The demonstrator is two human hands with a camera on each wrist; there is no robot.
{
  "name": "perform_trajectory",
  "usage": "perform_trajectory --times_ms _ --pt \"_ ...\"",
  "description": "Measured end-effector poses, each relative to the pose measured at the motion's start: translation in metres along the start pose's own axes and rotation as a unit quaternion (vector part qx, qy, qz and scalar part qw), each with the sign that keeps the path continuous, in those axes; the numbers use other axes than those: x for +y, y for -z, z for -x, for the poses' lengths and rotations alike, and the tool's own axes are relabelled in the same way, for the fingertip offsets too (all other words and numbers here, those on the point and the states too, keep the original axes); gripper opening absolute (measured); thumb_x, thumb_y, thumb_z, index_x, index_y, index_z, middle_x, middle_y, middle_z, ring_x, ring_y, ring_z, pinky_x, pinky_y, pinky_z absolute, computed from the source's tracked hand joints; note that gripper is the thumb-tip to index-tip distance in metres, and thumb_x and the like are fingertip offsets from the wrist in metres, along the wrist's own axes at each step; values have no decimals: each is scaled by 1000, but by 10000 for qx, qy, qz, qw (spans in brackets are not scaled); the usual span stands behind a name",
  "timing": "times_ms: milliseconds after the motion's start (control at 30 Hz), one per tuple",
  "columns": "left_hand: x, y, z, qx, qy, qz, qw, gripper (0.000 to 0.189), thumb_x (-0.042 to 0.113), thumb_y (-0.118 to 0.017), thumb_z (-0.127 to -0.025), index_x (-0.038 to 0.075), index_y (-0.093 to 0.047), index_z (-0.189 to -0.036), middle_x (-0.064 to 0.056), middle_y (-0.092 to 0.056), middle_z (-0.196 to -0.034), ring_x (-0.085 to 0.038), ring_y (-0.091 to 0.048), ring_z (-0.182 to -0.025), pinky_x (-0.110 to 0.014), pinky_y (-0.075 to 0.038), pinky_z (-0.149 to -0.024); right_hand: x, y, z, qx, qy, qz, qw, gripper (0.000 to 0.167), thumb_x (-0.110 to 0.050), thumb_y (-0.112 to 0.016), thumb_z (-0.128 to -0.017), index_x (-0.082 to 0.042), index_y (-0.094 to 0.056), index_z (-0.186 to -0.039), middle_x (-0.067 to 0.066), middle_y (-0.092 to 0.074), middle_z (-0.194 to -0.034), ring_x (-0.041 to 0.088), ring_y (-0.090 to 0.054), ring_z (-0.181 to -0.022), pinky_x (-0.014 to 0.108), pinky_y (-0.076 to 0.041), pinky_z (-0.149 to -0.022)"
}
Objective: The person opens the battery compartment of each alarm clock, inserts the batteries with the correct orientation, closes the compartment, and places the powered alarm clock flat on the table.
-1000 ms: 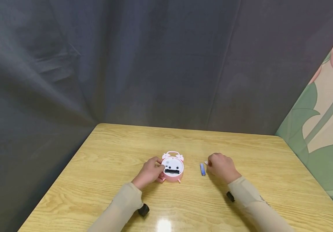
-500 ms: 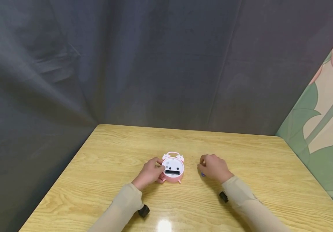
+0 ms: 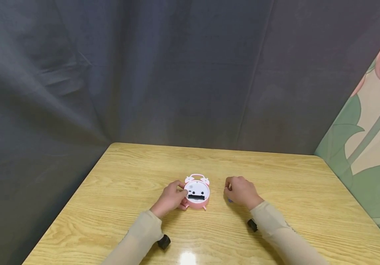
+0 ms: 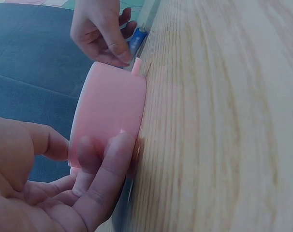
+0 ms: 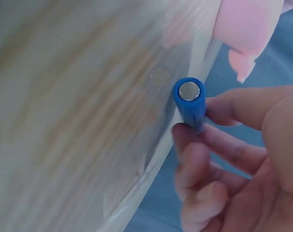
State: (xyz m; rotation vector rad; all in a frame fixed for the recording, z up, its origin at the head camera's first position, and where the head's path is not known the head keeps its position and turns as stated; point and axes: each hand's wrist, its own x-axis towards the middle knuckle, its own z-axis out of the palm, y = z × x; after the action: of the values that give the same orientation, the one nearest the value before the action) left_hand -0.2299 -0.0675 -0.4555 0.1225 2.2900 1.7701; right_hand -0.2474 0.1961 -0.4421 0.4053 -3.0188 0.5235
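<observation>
A pink alarm clock (image 3: 196, 194) lies face down on the wooden table, its white back up and its long black battery slot bare. My left hand (image 3: 171, 198) grips the clock's left side, thumb on the back's edge and fingers along the pink wall (image 4: 108, 104). To the right of the clock, my right hand (image 3: 243, 191) pinches a blue battery (image 5: 190, 104) between thumb and fingers, close over the table. The flat metal end of the battery faces the right wrist camera. From the head view, only a bit of blue shows under the hand.
The wooden table (image 3: 137, 165) runs back to a dark grey curtain (image 3: 183, 73). A flower-patterned panel (image 3: 372, 147) borders it on the right. Beyond the battery, a thin pale piece (image 5: 124, 200) lies on the table in the right wrist view.
My right hand has moved left, from beside the battery lying on the table to over it, and now pinches it. The left hand and the clock have stayed put.
</observation>
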Motion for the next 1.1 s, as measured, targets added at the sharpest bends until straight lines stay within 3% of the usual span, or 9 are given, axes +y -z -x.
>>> perform_trajectory --times_ms 133,333,533,767,1100 --pt "0 0 0 23 17 -27 10000 27 1 -51 -90 -8 -51 -116 -11 -61 -67 -15 -63 -54 -32 -61 -54 -10 0 0 481 480 -315 9972 6 -14 -68 -90 -9 -71 -92 -4 -61 -69 8 -49 -55 25 -41 -46" --pt "-1 2 -2 -13 45 -40 10000 28 2 -51 -91 -7 -51 -117 -10 -61 -66 -14 -62 -53 -32 -61 -54 -37 4 4 1090 1140 -843 9839 7 -14 -73 -89 -11 -71 -95 -4 -66 -77 3 -45 -54 22 -40 -47" --pt "-1 2 0 -63 38 70 9999 28 2 -51 -92 -8 -50 -118 -9 -59 -65 -14 -62 -53 -33 -61 -55 -62 4 8 1203 1653 -869 9750 8 -15 -74 -90 -15 -72 -98 -7 -66 -83 2 -44 -56 18 -40 -49" --pt "-1 1 1 -99 12 110 9999 25 2 -50 -92 -8 -51 -116 -9 -59 -66 -14 -63 -53 -34 -61 -55 -77 -4 8 1330 2484 -523 9581 8 -13 -72 -91 -14 -71 -99 -5 -66 -85 7 -53 -65 19 -44 -56" --pt "-1 1 0 -184 57 191 9996 21 3 -48 -95 -6 -50 -114 -8 -59 -65 -14 -63 -54 -33 -62 -56 -83 -14 9 1279 2885 120 9488 9 -13 -76 -88 -16 -72 -96 -4 -65 -88 6 -55 -66 21 -48 -54"
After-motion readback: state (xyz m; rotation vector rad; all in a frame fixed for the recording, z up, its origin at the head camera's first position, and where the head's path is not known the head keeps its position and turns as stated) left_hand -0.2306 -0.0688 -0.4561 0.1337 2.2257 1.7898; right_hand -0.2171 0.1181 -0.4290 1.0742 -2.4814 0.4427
